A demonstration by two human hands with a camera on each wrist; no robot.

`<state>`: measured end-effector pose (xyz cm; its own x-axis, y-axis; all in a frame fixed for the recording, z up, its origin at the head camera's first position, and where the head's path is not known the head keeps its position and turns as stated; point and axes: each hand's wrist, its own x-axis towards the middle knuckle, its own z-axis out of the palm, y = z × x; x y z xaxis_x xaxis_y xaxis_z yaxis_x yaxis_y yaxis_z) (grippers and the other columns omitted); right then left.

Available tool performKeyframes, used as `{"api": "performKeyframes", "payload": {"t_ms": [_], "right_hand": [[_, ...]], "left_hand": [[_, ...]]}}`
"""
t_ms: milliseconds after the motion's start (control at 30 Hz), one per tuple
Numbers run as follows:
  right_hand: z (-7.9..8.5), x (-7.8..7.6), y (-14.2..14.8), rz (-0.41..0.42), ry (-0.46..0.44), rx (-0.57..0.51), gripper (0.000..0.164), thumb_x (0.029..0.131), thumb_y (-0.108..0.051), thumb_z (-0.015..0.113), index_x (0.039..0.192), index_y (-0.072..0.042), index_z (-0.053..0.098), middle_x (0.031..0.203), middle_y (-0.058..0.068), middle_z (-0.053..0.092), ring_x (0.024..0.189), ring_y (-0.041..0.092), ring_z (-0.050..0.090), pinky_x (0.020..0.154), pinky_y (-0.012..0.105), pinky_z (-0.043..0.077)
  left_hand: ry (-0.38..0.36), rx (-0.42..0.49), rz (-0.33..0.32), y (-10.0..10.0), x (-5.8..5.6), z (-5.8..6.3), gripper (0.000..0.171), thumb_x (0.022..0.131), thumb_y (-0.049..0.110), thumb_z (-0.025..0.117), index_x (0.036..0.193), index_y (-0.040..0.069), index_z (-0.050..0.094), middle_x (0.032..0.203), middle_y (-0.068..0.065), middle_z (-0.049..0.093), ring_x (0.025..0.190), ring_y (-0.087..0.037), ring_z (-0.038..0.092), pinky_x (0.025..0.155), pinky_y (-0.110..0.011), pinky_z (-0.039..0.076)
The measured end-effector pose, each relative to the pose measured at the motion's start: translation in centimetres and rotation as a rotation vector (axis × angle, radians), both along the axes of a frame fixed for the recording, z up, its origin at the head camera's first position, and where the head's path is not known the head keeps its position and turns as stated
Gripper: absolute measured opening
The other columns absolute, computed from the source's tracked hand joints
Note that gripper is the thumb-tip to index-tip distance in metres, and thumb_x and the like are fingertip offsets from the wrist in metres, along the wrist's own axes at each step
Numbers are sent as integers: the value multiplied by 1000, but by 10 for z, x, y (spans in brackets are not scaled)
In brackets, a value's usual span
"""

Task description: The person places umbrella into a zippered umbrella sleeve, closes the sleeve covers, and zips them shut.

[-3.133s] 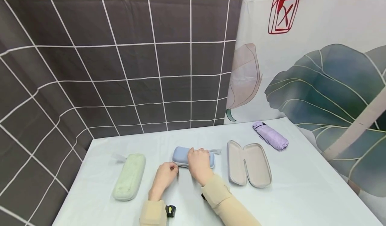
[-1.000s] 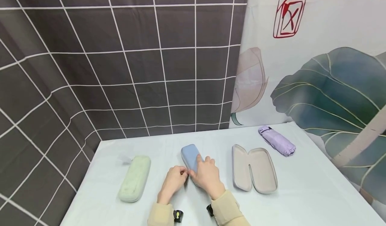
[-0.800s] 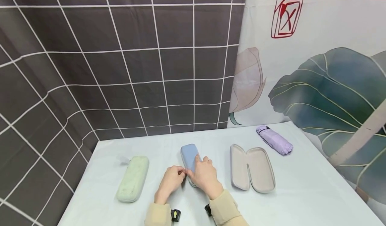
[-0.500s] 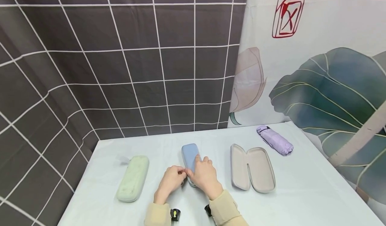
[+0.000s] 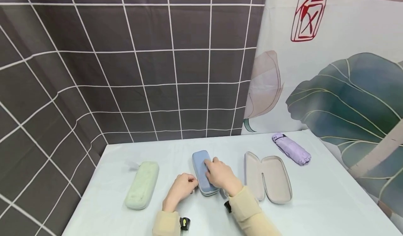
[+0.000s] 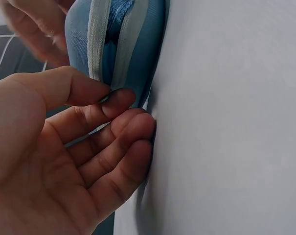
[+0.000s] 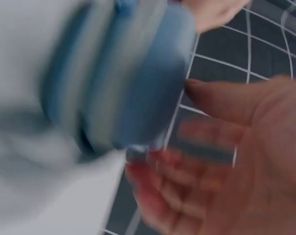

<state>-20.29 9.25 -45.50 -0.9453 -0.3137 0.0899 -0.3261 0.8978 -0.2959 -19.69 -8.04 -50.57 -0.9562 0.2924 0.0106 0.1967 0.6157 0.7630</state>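
A blue zip case (image 5: 201,169) lies slanted on the table, its zipper parted at the end seen in the left wrist view. My left hand (image 5: 181,188) is at its lower left side. There the thumb and forefinger pinch a small dark zipper pull (image 6: 107,97) at the end of the zipper tape, the other fingers loosely bent. My right hand (image 5: 221,174) lies over the case's right side, fingertips on its top. In the blurred right wrist view the right thumb (image 7: 221,100) meets the case's edge, and the loosely bent fingers are beside a small tag (image 7: 136,152).
A pale green case (image 5: 143,185) lies on the left of the white table. To the right, an opened beige case (image 5: 277,180) lies spread flat, close to my right wrist. A folded purple umbrella (image 5: 291,149) is at the back right. A dark gridded curtain (image 5: 157,68) hangs behind.
The blue case has turned from crosswise to slanting lengthwise. My right hand has just shifted right and away, uncovering the case's near end. My left hand stays at the case's left side.
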Motion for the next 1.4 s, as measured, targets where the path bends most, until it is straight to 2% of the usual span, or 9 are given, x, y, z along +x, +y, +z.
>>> {"api": "performKeyframes", "payload": {"t_ms": [133, 233, 333, 433, 533, 600, 867, 1033, 1400], "right_hand": [[15, -11, 3, 182, 8, 224, 57, 85, -1, 68, 137, -22, 57, 118, 17, 56, 97, 30, 58, 80, 47, 50], [17, -18, 1, 289, 67, 477, 59, 90, -10, 66, 140, -38, 52, 136, 12, 50, 119, 31, 51, 94, 48, 45], [14, -26, 0, 391, 200, 694, 53, 93, -22, 64, 138, -48, 50, 145, 2, 44, 132, 27, 43, 99, 44, 43], [9, -37, 0, 462, 288, 788, 63, 81, -28, 80, 134, -47, 52, 149, -4, 41, 138, 23, 37, 102, 42, 41], [6, -46, 0, 511, 261, 793, 80, 61, -31, 94, 128, -42, 53, 150, -5, 41, 139, 21, 35, 105, 42, 37], [5, -50, 0, 528, 210, 785, 85, 53, -31, 97, 126, -38, 53, 150, -6, 42, 139, 20, 36, 107, 41, 36], [3, -54, -1, 508, 155, 751, 87, 53, -40, 95, 129, -34, 54, 145, -2, 47, 136, 21, 41, 107, 38, 35], [2, -53, -3, 480, 149, 708, 88, 52, -40, 95, 130, -32, 55, 143, 1, 49, 133, 23, 43, 105, 38, 38], [0, -55, -6, 428, 139, 626, 85, 48, -40, 96, 124, -28, 60, 129, 3, 58, 118, 21, 53, 97, 35, 45]], "left_hand": [[6, -3, -3, 1, 1, 1, 20, 87, 8, 58, 68, 8, 65, 54, 3, 55, 46, -8, 43, 46, -24, 33], [-4, -6, -10, 0, 1, 0, 21, 88, 8, 58, 68, 8, 65, 53, 4, 54, 46, -8, 43, 46, -23, 33], [-12, -4, -9, -1, 0, 0, 22, 88, 8, 57, 68, 8, 64, 53, 4, 54, 46, -8, 43, 46, -24, 34], [-13, -8, 11, -3, 0, -1, 23, 89, 8, 56, 67, 9, 63, 53, 4, 53, 46, -9, 43, 46, -24, 34], [-13, -15, 21, -5, -1, -2, 24, 90, 9, 56, 67, 8, 62, 53, 6, 51, 47, -9, 42, 47, -25, 34], [-17, -17, 14, -7, -1, -2, 23, 90, 9, 56, 68, 8, 62, 54, 6, 51, 48, -10, 42, 47, -25, 34], [-53, -9, 0, -17, -3, -1, 22, 90, 8, 56, 71, 10, 65, 57, 2, 55, 51, -11, 44, 50, -27, 36], [-72, -16, -27, -25, -3, 0, 20, 91, 7, 56, 76, 12, 68, 61, 1, 58, 55, -11, 49, 53, -28, 38], [-126, -27, -88, -43, -2, 4, 19, 93, 9, 58, 80, 9, 71, 59, 2, 57, 53, -10, 47, 51, -26, 37]]}}
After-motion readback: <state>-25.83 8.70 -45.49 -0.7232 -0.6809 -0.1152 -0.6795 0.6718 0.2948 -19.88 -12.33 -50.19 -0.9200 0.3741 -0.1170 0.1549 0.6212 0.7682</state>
